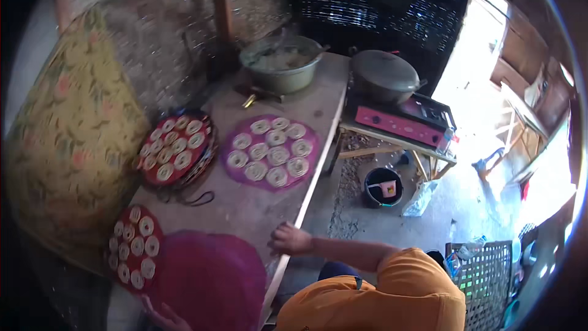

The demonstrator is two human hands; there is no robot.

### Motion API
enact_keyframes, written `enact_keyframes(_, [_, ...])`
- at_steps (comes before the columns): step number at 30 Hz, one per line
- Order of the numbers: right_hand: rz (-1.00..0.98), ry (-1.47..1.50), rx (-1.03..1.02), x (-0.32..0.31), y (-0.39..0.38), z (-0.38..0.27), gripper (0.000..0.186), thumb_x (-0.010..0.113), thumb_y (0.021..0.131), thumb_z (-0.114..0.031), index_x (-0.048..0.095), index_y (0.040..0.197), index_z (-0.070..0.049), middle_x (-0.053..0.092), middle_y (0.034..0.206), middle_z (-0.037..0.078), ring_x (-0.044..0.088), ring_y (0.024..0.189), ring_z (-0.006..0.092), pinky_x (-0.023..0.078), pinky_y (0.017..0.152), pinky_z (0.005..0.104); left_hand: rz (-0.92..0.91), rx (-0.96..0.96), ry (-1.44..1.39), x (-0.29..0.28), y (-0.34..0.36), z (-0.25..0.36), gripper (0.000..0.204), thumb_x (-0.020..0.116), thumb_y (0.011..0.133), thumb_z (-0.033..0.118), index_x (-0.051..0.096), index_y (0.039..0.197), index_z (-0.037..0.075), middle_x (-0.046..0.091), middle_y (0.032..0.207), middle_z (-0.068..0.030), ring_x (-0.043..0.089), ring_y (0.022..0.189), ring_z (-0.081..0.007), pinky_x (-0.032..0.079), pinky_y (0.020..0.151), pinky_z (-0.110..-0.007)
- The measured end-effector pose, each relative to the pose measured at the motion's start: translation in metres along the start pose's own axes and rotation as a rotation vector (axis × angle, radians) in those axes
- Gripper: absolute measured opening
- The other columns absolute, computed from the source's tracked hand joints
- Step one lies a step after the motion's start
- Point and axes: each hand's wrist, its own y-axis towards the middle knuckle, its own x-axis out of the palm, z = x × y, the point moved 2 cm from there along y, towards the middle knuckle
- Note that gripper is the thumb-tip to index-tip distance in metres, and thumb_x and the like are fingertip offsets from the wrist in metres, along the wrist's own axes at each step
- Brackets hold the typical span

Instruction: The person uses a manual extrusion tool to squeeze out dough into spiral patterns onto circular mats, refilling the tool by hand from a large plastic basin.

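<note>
While white spirals [278, 155] fill round red and purple trays [312, 136], a magenta tray [211, 276] lies bare, right hand [291, 239] unclenched, left hand [165, 317] of indeterminate grip.

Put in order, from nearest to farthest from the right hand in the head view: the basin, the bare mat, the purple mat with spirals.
From the right hand:
1. Bare mat: lower left of it.
2. Purple mat: farther up the table.
3. Basin: at the far end.

Left hand [165, 317] — blurred, partly cut off by the lower edge. Basin [291, 78] — contents too blurred to tell. Lidded pot [384, 76]: inside hidden from view.
</note>
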Motion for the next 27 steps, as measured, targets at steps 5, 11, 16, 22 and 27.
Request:
enact_keyframes(5, [0.069,0.067,0.213,-0.026,-0.111,0.022,0.017,0.061,0.081,-0.023,0.056,0.093,-0.013,0.05,0.082,0.004,0.054,0.08,0.0218,0.04,0.072,0.038,-0.214,0.189,-0.224,0.088,-0.007,0.14,0.038,0.049,0.094,0.022,0.045,0.126,0.001,0.049,0.127,-0.0216,0.047,0.116,-0.0354,0.034,0.1,-0.046])
enact_keyframes(11, [-0.399,0.074,0.962,-0.016,-0.352,0.154,0.015,0.053,0.082,-0.024,0.058,0.089,-0.012,0.062,0.079,0.007,0.06,0.078,0.0219,0.041,0.073,0.0396,-0.499,0.452,-0.251,0.233,-0.066,0.223,0.047,0.051,0.09,0.026,0.042,0.128,0.0,0.042,0.133,-0.0214,0.038,0.125,-0.0383,0.029,0.104,-0.047])
enact_keyframes(16, [-0.392,0.217,2.284,-0.045,-0.54,0.188,0.032,0.055,0.08,-0.016,0.061,0.111,-0.008,0.06,0.115,0.015,0.057,0.109,0.0314,0.045,0.089,0.0447,-0.418,0.641,-0.119,0.295,-0.067,0.246,0.046,0.053,0.089,0.028,0.043,0.125,0.002,0.043,0.131,-0.0226,0.038,0.123,-0.0416,0.029,0.102,-0.052])
enact_keyframes(22, [-0.215,0.28,2.454,-0.064,-0.586,0.16,0.032,0.055,0.077,-0.015,0.063,0.107,-0.006,0.06,0.116,0.014,0.056,0.109,0.0325,0.046,0.09,0.0404,-0.36,0.614,-0.014,0.306,-0.076,0.24,0.037,0.054,0.088,0.024,0.048,0.116,0.0,0.047,0.122,-0.0219,0.042,0.117,-0.04,0.034,0.096,-0.051])
enact_keyframes(27, [-0.631,0.513,2.118,0.081,-0.608,0.136,0.037,0.052,0.081,-0.018,0.06,0.115,-0.005,0.056,0.123,0.016,0.054,0.113,0.0294,0.045,0.093,0.04,-0.367,0.53,0.031,0.311,-0.086,0.231,0.031,0.054,0.087,0.02,0.05,0.111,0.001,0.051,0.108,-0.019,0.045,0.106,-0.0372,0.033,0.093,-0.049])
